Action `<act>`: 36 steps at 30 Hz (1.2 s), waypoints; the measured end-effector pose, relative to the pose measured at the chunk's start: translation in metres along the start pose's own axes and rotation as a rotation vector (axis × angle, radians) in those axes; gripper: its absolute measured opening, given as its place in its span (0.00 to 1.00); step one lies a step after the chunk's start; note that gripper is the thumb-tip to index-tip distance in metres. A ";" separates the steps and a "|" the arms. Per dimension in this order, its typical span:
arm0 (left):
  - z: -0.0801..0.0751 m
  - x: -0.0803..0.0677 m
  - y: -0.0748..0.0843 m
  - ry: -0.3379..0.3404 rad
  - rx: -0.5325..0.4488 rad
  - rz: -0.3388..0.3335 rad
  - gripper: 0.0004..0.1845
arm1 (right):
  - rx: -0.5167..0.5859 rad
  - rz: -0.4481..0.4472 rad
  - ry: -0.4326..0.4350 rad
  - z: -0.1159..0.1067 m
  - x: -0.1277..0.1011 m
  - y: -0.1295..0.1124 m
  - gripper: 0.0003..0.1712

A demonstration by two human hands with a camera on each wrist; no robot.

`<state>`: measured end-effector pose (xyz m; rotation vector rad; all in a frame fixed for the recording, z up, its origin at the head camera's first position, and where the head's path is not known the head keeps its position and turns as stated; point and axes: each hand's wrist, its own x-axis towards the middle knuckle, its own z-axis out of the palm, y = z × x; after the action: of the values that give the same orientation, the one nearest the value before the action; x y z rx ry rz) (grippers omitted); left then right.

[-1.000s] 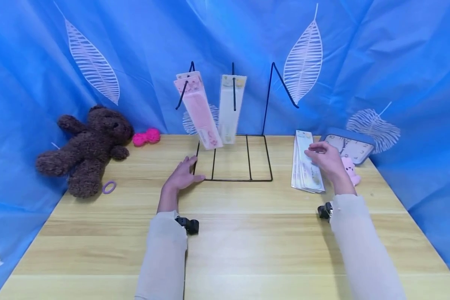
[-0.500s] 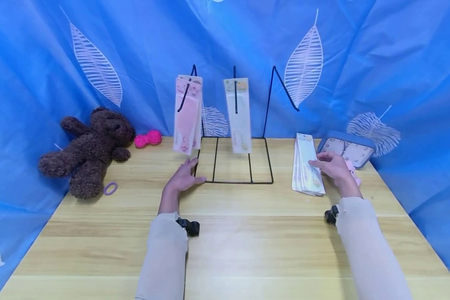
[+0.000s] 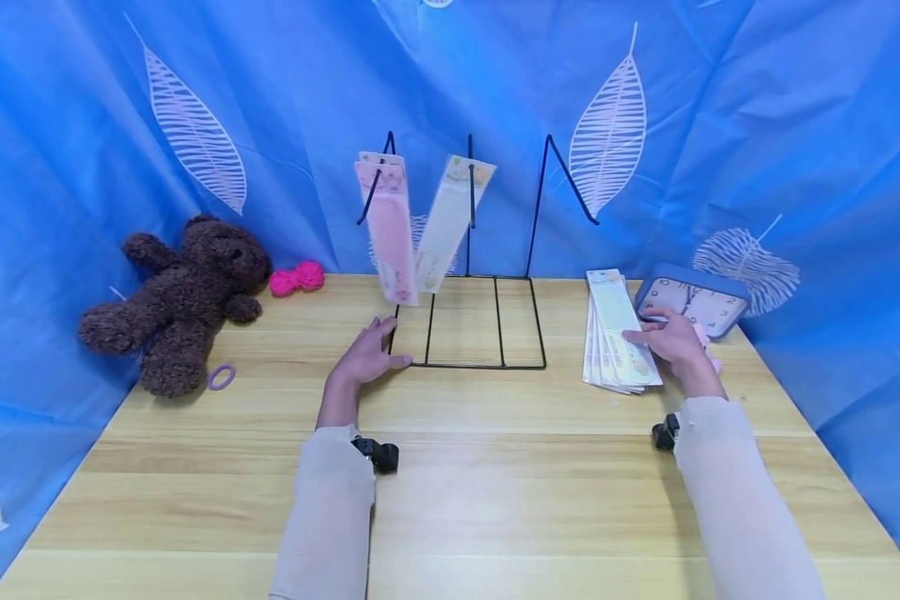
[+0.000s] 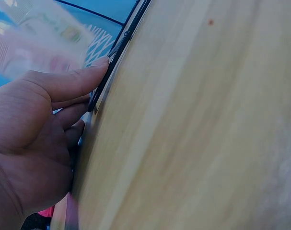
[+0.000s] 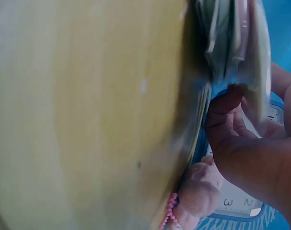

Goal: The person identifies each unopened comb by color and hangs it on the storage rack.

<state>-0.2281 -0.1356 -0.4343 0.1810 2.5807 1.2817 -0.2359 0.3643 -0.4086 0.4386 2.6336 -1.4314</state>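
We wore long, pale beige sleeves point(image 3: 328, 508) on both arms, snug down to the wrists, and a small black camera unit point(image 3: 378, 454) was strapped at each cuff; both hands were bare

wire rack point(image 3: 465, 333) at centre back of the tabletop point(image 3: 450, 492), two packets point(image 3: 412, 221) hanging on it, packet stack point(image 3: 615, 333) to its right, clock point(image 3: 693, 302) behind the stack, teddy bear point(image 3: 180, 296) far left, hair ring point(image 3: 220, 377) before it
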 end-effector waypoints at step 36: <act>0.000 0.000 0.000 -0.002 0.014 0.010 0.47 | 0.053 -0.585 -0.089 0.015 -0.051 -0.086 0.19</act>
<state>-0.2280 -0.1350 -0.4342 0.1978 2.5911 1.2659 -0.2137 0.2973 -0.3358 -0.4250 2.7771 -1.6088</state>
